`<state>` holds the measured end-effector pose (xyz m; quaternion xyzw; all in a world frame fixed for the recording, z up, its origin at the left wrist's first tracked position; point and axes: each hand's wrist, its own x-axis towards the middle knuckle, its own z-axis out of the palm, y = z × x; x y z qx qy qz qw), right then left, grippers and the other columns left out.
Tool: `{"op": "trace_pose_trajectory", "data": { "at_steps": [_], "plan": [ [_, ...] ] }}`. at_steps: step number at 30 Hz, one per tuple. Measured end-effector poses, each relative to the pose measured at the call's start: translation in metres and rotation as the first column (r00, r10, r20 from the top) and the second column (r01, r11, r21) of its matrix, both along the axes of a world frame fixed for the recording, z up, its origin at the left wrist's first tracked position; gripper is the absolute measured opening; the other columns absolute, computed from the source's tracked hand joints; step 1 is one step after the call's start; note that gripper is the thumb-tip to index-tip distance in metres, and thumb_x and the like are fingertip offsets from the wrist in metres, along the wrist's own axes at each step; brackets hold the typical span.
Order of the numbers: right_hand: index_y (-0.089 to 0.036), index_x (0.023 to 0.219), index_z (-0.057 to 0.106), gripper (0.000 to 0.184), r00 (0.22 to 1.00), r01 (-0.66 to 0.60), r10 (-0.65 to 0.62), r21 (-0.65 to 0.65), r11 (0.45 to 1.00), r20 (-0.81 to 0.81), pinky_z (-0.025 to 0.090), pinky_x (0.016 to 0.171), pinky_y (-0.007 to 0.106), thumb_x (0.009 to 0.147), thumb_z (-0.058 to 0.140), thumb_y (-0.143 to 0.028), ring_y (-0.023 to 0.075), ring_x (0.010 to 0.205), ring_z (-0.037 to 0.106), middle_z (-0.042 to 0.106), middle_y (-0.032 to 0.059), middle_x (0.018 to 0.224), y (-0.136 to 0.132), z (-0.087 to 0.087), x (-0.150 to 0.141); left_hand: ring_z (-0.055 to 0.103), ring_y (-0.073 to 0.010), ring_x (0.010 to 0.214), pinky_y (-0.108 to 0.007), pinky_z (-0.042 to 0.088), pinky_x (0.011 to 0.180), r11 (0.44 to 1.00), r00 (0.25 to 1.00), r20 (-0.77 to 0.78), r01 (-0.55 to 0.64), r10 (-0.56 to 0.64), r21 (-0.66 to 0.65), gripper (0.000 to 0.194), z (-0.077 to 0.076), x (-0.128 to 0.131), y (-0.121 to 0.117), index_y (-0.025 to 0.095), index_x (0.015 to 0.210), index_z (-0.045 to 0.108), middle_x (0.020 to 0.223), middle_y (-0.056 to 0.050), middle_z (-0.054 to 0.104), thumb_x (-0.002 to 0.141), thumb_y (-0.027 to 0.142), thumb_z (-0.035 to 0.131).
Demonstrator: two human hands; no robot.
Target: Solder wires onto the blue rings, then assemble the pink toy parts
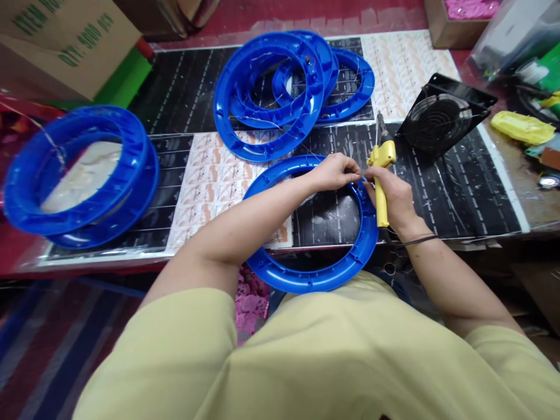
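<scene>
Presently, R grip [399,197] closed on yellow tool [382,201], tip fwd, R of blue ring [311,282]; L grip [333,173] pinched shut, nr ring's far-R rim, contents unclear.

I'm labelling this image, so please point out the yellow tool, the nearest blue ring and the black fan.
Yellow tool [381,201]: head view, on its handle.
Nearest blue ring [312,281]: head view, on its near rim.
Black fan [438,121]: head view, on its round grille.

A blue plastic ring [306,281], ribbed and open in the middle, juts over the front edge of the counter [455,195]. At its right side, a yellow soldering gun [382,204] points its dark, narrow nose toward the back edge.
</scene>
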<state>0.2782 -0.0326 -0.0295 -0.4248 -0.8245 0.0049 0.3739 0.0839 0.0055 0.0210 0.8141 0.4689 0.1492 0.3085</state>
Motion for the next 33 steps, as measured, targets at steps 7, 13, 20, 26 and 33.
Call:
{"op": "trace_pose_trajectory", "data": {
  "at_steps": [7,13,20,26,33],
  "plan": [
    [-0.023,0.119,0.066,0.029,0.999,-0.036,0.036,-0.025,0.999,0.015,0.058,0.077,0.032,0.100,0.047,-0.033,0.0198,0.085,0.071,0.072,0.0041,0.092,0.000,-0.003,0.002,0.070,-0.0191,0.094,-0.030,0.049,0.091,1.000,1.000,-0.022,0.000,0.000,0.017,0.025,-0.002,0.001,0.000,0.015,0.104,0.077,0.101,-0.005,0.078,0.085,0.022,0.061],
    [-0.022,0.119,0.067,0.029,0.993,-0.110,0.111,-0.039,0.993,0.031,0.059,0.077,0.033,0.100,0.047,-0.030,0.0198,0.084,0.070,0.072,0.0042,0.089,0.001,0.000,0.010,0.069,-0.0195,0.094,-0.031,0.049,0.092,0.999,0.999,-0.037,0.029,-0.028,0.041,0.024,-0.005,0.002,0.000,0.014,0.103,0.076,0.102,-0.006,0.077,0.087,0.022,0.059],
    [-0.020,0.114,0.067,0.025,0.988,-0.154,0.153,-0.060,0.986,-0.018,0.059,0.071,0.030,0.099,0.050,-0.032,0.0179,0.078,0.071,0.073,0.0040,0.091,-0.003,0.008,0.014,0.068,-0.0177,0.093,-0.028,0.048,0.093,0.997,0.998,-0.007,0.064,-0.064,0.037,0.022,-0.008,0.001,0.001,0.016,0.100,0.076,0.100,-0.004,0.077,0.084,0.020,0.061],
    [-0.022,0.107,0.066,0.019,0.992,-0.068,0.069,0.010,0.998,-0.108,0.059,0.070,0.025,0.098,0.053,-0.033,0.0154,0.078,0.074,0.075,0.0013,0.092,-0.007,0.011,0.014,0.068,-0.0166,0.090,-0.027,0.048,0.089,0.997,0.998,-0.011,0.069,-0.068,0.034,0.021,-0.007,0.000,0.000,0.014,0.100,0.075,0.099,-0.005,0.077,0.085,0.018,0.061],
    [-0.024,0.099,0.071,0.014,0.986,0.003,0.011,0.086,0.996,-0.166,0.061,0.075,0.027,0.089,0.071,-0.034,0.0167,0.079,0.075,0.078,0.0009,0.093,-0.030,0.028,0.022,0.067,-0.0178,0.096,-0.028,0.046,0.092,0.992,0.991,-0.078,0.116,-0.112,0.055,0.018,-0.003,0.000,0.000,0.016,0.097,0.075,0.100,-0.004,0.076,0.085,0.021,0.062]
  ]
}}
